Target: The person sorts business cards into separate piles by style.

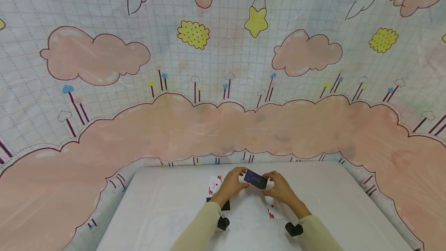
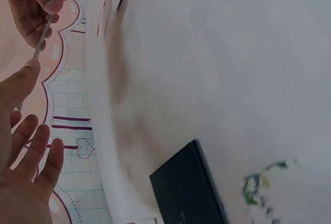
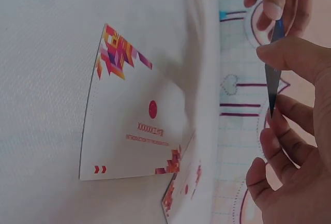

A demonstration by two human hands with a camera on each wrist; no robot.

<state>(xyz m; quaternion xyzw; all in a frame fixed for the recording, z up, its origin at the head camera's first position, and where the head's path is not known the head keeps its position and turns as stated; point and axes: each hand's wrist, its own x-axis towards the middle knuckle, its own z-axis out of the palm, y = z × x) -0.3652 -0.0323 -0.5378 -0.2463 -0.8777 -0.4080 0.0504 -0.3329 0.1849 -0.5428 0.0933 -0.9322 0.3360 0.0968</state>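
Above the white table (image 1: 167, 204), both hands hold one dark blue card (image 1: 256, 179) between them. My left hand (image 1: 239, 178) pinches its left end and my right hand (image 1: 270, 184) pinches its right end. The left wrist view shows the card edge-on (image 2: 41, 44) between my left thumb and the right hand's fingertips (image 2: 47, 0). The right wrist view shows the same thin edge (image 3: 272, 81) pinched by my right thumb and fingers (image 3: 283, 56), with the left hand's fingertips (image 3: 272, 8) at its far end.
White cards with red print lie on the table by each hand (image 1: 215, 184) (image 1: 273, 209); the right one is large in the right wrist view (image 3: 135, 127). A dark card (image 2: 189, 189) lies under my left forearm. A pink cloud-pattern cloth (image 1: 223, 127) hangs behind.
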